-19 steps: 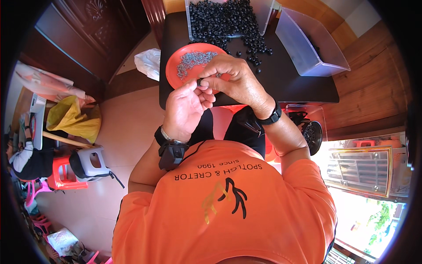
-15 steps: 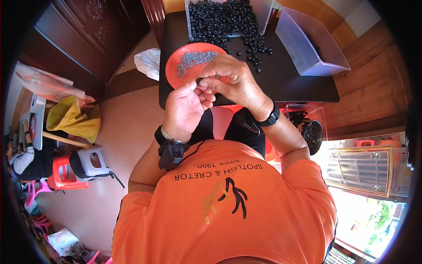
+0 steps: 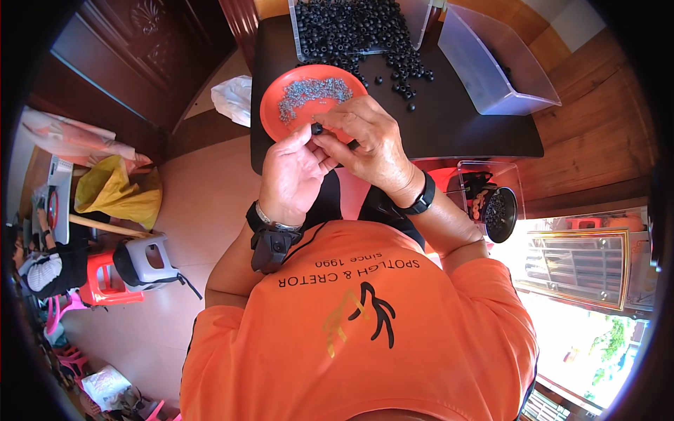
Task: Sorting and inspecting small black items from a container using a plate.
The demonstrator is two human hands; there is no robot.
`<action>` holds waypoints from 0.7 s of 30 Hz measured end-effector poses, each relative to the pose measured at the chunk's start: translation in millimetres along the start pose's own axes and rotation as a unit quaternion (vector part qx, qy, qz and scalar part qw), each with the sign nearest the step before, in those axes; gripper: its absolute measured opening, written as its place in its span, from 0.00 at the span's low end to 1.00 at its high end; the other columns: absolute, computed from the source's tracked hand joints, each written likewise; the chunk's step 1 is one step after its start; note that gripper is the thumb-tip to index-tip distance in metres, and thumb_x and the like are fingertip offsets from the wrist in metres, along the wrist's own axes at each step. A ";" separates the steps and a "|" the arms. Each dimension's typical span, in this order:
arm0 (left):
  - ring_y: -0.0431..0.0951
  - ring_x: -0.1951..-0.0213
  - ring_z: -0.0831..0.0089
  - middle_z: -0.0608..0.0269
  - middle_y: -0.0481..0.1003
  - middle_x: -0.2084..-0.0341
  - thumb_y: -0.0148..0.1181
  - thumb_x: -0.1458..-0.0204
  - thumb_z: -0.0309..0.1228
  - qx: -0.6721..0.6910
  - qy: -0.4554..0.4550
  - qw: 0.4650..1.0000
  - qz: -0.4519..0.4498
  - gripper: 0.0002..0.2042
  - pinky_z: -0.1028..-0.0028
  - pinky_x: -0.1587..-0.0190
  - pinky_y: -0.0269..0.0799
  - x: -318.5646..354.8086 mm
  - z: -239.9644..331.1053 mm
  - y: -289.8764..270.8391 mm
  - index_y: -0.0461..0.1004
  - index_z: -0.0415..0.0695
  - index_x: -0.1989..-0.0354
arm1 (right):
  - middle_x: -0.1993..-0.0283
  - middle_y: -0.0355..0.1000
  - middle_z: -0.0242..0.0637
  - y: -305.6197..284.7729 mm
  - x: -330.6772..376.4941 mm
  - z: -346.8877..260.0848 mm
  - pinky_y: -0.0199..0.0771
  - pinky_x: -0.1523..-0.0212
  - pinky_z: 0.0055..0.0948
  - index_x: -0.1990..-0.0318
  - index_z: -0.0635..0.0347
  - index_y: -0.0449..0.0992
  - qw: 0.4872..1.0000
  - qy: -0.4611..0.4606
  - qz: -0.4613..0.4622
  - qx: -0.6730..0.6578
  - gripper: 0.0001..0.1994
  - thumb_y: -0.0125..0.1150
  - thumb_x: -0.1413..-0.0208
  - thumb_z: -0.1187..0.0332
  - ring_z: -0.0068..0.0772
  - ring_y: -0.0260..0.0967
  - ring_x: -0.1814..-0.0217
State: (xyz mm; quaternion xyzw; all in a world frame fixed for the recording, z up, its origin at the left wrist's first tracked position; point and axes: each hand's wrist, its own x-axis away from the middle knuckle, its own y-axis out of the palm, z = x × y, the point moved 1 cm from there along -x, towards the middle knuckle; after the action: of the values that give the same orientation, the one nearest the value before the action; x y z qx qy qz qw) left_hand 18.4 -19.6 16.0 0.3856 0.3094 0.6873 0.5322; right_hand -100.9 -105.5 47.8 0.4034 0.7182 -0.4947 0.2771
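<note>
A small black round part (image 3: pixel 316 128) is pinched at the fingertips where my two hands meet, over the near edge of an orange-red plate (image 3: pixel 269 116). My left hand (image 3: pixel 288 172) is palm up, its thumb and index fingertip against the part and its other fingers curled. From the right, my right hand (image 3: pixel 372 144) closes thumb and index finger on the same part. Small silvery metal pieces (image 3: pixel 316 90), perhaps screws, lie spread on the plate. Whether one of them sits in the black part is hidden by the fingers.
Many black round parts (image 3: pixel 358 31) spill from a tipped clear bin (image 3: pixel 295 31) onto the dark table (image 3: pixel 463 137). Another clear bin (image 3: pixel 491 70) stands at the right. Below the table edge is a black round container (image 3: pixel 500 214). Stools (image 3: pixel 144 259) and another person (image 3: pixel 53 256) are at left.
My right fingers have shifted slightly, and the black part now shows more plainly between the fingertips. The hands stay together over the plate's near edge.
</note>
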 end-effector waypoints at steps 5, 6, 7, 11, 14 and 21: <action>0.72 0.55 0.72 0.66 0.71 0.59 0.46 0.39 0.36 0.022 0.021 1.000 0.005 0.12 0.67 0.49 0.66 -1.9 -3.1 2.4 0.69 0.44 0.53 | 0.69 0.74 0.34 3.1 0.3 -5.1 0.74 0.63 0.32 0.65 0.58 0.79 0.999 -0.007 0.004 0.046 0.14 0.71 0.64 0.73 0.36 0.71 0.64; 0.72 0.55 0.72 0.66 0.71 0.59 0.46 0.39 0.36 0.022 0.020 1.000 0.005 0.12 0.67 0.49 0.66 -2.1 -3.9 2.0 0.69 0.44 0.53 | 0.69 0.74 0.33 3.9 0.9 -5.7 0.74 0.63 0.32 0.65 0.58 0.79 0.998 -0.009 0.007 0.064 0.14 0.71 0.64 0.73 0.35 0.71 0.64; 0.72 0.55 0.72 0.65 0.71 0.59 0.46 0.39 0.35 0.024 0.025 0.999 0.000 0.12 0.68 0.49 0.66 -2.3 -4.8 1.2 0.69 0.44 0.53 | 0.69 0.74 0.33 4.2 1.4 -5.5 0.74 0.63 0.32 0.65 0.58 0.79 0.998 -0.009 0.007 0.064 0.14 0.71 0.64 0.73 0.35 0.71 0.64; 0.72 0.55 0.72 0.64 0.72 0.59 0.45 0.39 0.34 0.035 0.033 0.999 0.013 0.11 0.68 0.49 0.66 -2.6 -6.7 5.5 0.69 0.43 0.54 | 0.70 0.73 0.33 4.2 2.9 -5.3 0.73 0.64 0.32 0.65 0.59 0.78 0.998 0.009 0.000 0.065 0.14 0.71 0.64 0.72 0.34 0.71 0.66; 0.72 0.55 0.72 0.64 0.72 0.59 0.45 0.39 0.33 0.028 0.032 0.999 0.003 0.10 0.69 0.50 0.67 -3.2 -5.8 1.3 0.70 0.43 0.56 | 0.70 0.73 0.33 1.9 2.1 -4.7 0.73 0.64 0.32 0.65 0.59 0.78 0.997 0.004 0.003 0.073 0.14 0.70 0.64 0.72 0.35 0.71 0.66; 0.71 0.57 0.73 0.65 0.71 0.61 0.44 0.41 0.31 -0.014 0.055 0.998 -0.024 0.08 0.71 0.52 0.67 -3.4 -7.6 -5.5 0.70 0.44 0.62 | 0.67 0.73 0.35 -1.8 4.7 -2.8 0.74 0.64 0.33 0.64 0.59 0.77 0.998 0.001 -0.013 0.054 0.14 0.68 0.62 0.72 0.38 0.71 0.65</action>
State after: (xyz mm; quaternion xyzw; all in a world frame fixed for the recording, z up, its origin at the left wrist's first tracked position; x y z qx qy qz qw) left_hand 15.0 -21.7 6.8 0.3324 0.3375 0.6987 0.5361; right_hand -104.9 -101.8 45.9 0.4083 0.6962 -0.5359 0.2480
